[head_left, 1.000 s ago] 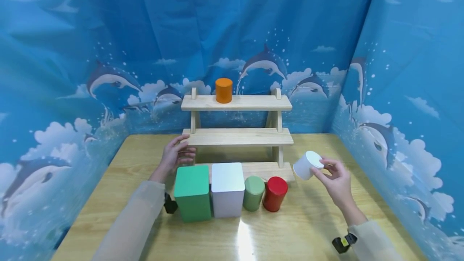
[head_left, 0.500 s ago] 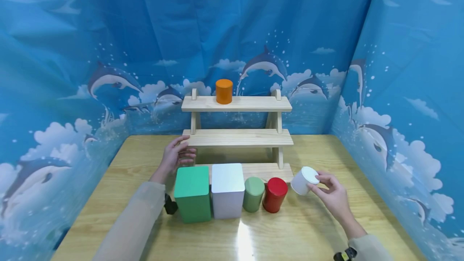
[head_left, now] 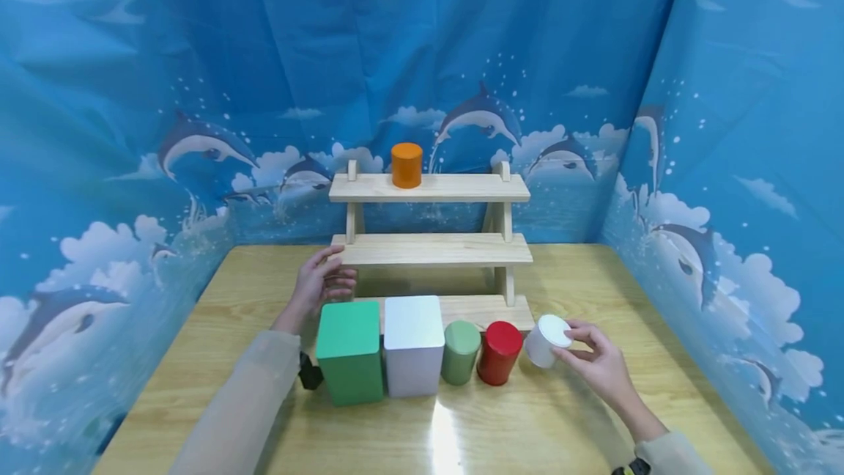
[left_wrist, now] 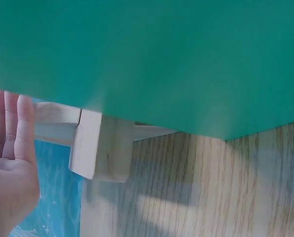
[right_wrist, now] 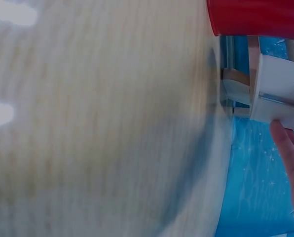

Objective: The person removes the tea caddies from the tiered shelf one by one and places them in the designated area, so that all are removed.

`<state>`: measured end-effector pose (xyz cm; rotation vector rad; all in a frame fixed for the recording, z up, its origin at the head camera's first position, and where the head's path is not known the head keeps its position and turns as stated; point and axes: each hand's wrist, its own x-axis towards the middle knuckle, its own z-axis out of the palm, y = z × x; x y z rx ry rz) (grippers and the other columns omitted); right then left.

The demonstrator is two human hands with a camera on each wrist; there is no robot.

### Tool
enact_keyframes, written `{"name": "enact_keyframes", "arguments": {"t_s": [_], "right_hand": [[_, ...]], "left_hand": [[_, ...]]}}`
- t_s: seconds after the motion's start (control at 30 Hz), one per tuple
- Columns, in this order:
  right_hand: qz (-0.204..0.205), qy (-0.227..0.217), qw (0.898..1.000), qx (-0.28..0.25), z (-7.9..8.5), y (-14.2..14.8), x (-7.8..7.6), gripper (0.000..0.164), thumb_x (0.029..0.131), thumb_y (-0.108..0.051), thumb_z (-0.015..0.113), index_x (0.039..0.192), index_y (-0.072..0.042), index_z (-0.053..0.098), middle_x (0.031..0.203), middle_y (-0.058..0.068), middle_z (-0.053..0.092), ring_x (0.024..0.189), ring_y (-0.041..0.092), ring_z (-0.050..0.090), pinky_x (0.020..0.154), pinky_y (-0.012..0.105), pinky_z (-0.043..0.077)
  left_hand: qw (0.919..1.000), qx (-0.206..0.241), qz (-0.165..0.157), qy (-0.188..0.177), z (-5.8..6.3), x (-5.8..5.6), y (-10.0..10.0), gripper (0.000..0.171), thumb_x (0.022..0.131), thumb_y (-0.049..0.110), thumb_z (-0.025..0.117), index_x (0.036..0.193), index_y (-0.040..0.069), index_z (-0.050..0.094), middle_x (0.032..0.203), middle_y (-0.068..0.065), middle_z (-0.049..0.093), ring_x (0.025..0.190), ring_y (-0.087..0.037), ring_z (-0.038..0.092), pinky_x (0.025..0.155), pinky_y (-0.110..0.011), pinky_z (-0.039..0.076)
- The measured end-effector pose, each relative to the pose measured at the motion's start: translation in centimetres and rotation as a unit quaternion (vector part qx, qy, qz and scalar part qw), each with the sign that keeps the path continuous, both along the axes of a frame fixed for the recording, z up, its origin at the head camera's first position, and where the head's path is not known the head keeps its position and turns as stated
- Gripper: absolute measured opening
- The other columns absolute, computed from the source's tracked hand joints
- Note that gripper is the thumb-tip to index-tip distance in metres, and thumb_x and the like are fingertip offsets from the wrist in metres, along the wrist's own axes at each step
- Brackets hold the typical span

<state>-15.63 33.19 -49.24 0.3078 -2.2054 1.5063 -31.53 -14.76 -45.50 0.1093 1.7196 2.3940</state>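
My right hand (head_left: 600,365) pinches a small white cylinder (head_left: 541,347), its top tilted slightly to the right, just right of a red cylinder (head_left: 500,352). In the right wrist view, a fingertip touches the white cylinder (right_wrist: 280,79) below the red one (right_wrist: 258,17). My left hand (head_left: 316,286) is at the left end of the wooden stand's middle shelf (head_left: 431,248), its fingers extended in the left wrist view. Before the stand are a green box (head_left: 349,358), a white box (head_left: 414,350) and a pale green cylinder (head_left: 460,354), in a row with the red cylinder.
An orange cylinder (head_left: 406,166) stands on the top shelf (head_left: 468,185). The bottom shelf (head_left: 484,308) is partly hidden behind the row. A wooden table (head_left: 514,431) lies under everything, and blue dolphin-print curtains (head_left: 277,57) enclose the back and sides.
My right hand has brought the white cylinder downward and slightly left, closer to the red cylinder, and its tilt has lessened. The left hand has stayed at the shelf's end.
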Motion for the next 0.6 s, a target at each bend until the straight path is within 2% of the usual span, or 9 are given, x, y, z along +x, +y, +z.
{"name": "enact_keyframes", "arguments": {"t_s": [0.17,0.43,0.6], "right_hand": [[0.015,-0.011,1.000,0.010,-0.4,-0.3,0.1,0.031,0.068,0.011,0.076,0.093,0.005,0.059,0.110,0.025,0.056,0.098,0.008,0.059,0.067,0.025,0.057],[0.051,-0.024,0.998,0.021,-1.7,-0.7,0.0,0.033,0.066,0.011,0.078,0.092,0.004,0.059,0.110,0.024,0.055,0.095,0.004,0.058,0.067,0.029,0.058],[0.067,-0.037,0.996,0.039,-2.1,-0.6,0.3,0.032,0.068,0.009,0.077,0.092,-0.001,0.059,0.112,0.023,0.056,0.097,0.005,0.058,0.067,0.030,0.058]], "left_hand": [[0.9999,0.008,0.010,-0.001,-0.8,-0.7,0.0,0.042,0.096,0.019,0.052,0.137,0.011,0.043,0.083,-0.010,0.070,0.068,-0.023,0.068,0.066,-0.042,0.058],[0.9998,0.006,0.019,0.004,-1.1,-0.9,-0.1,0.039,0.095,0.021,0.054,0.133,0.013,0.047,0.082,-0.009,0.070,0.067,-0.022,0.068,0.063,-0.040,0.058],[1.0000,0.005,-0.006,0.003,0.0,0.0,0.0,0.043,0.098,0.018,0.050,0.138,0.008,0.039,0.086,-0.012,0.070,0.072,-0.024,0.068,0.070,-0.044,0.057]]}}
